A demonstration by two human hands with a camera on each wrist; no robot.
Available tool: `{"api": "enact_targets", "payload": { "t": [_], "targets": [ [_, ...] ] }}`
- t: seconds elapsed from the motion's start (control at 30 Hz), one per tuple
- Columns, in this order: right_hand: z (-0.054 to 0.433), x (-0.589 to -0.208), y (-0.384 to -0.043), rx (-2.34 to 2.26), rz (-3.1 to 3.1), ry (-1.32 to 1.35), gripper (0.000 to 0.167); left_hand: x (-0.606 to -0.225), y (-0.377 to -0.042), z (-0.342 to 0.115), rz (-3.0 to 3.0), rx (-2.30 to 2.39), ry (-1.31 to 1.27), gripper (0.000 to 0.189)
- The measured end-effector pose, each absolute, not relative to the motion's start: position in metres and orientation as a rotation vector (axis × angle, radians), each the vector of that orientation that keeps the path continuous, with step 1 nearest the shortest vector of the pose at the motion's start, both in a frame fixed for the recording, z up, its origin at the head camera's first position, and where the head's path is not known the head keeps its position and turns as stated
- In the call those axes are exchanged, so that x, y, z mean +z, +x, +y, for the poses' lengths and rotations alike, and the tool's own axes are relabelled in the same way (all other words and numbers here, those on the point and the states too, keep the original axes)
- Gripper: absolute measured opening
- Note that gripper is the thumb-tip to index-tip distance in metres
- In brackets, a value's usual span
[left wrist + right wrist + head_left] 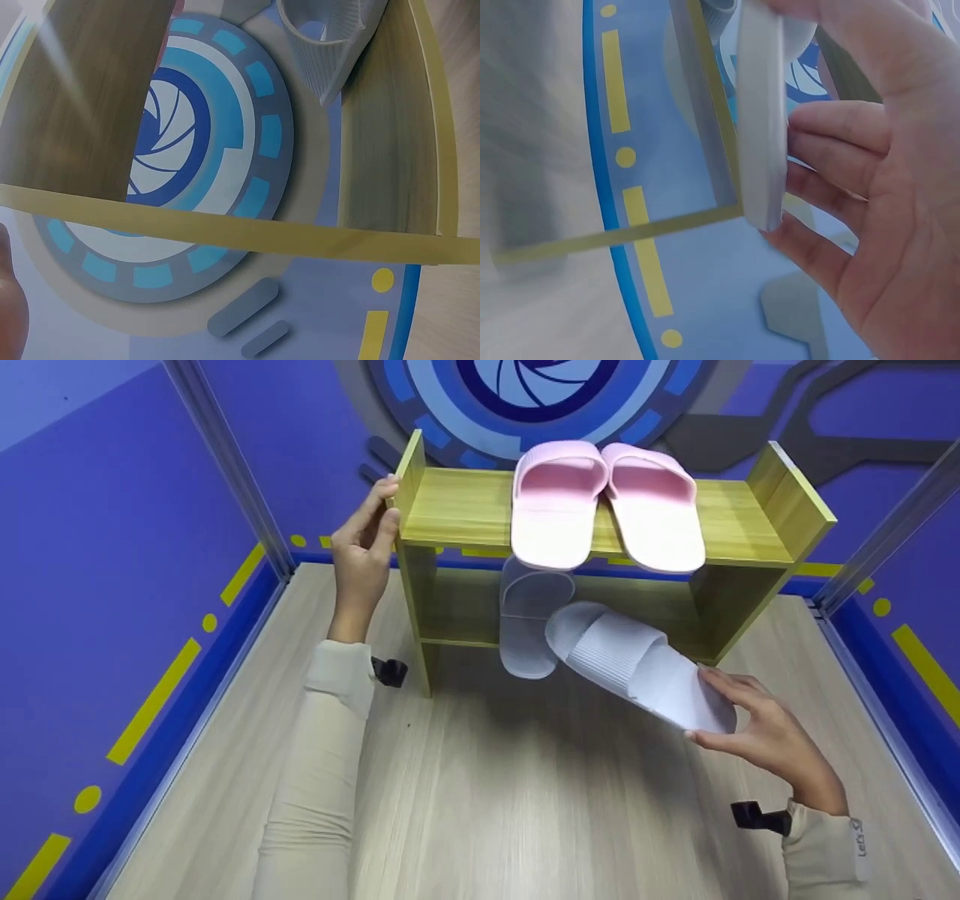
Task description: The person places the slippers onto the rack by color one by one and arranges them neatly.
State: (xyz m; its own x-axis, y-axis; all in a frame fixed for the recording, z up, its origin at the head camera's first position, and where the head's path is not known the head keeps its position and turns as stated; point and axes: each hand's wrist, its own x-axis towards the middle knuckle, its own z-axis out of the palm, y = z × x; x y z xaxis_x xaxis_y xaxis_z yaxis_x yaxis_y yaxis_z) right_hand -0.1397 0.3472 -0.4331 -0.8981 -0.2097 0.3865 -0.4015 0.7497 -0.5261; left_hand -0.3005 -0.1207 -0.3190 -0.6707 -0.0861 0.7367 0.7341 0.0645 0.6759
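Note:
My left hand (362, 551) grips the upper left side panel of a small wooden shoe rack (463, 506), thumb on its front edge. In my right hand (776, 739) is a white slide slipper (619, 656), pinched at the heel end. It is tilted, toe pointing up and left toward the lower shelf. The right wrist view shows this slipper (761, 127) edge-on, with fingers along one side. Another white slipper (527, 641) lies on the lower shelf, toe inward, its heel overhanging the front edge. The held slipper's toe is just right of it.
Two pink slippers (553, 536) sit side by side on the top shelf, heels overhanging the front. The rack stands on a pale wood-patterned floor (510, 810). Blue printed walls (112, 547) enclose the back and both sides, with metal corner posts (232, 457).

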Motion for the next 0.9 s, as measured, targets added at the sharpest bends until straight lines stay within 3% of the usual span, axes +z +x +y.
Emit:
{"api": "enact_targets", "payload": {
  "t": [0.9],
  "targets": [
    [0.285,-0.432,-0.160,1.089,-2.512,0.098,0.081,-0.315,-0.294,-0.118,-1.723,-1.679,-0.638,0.031]
  ]
}}
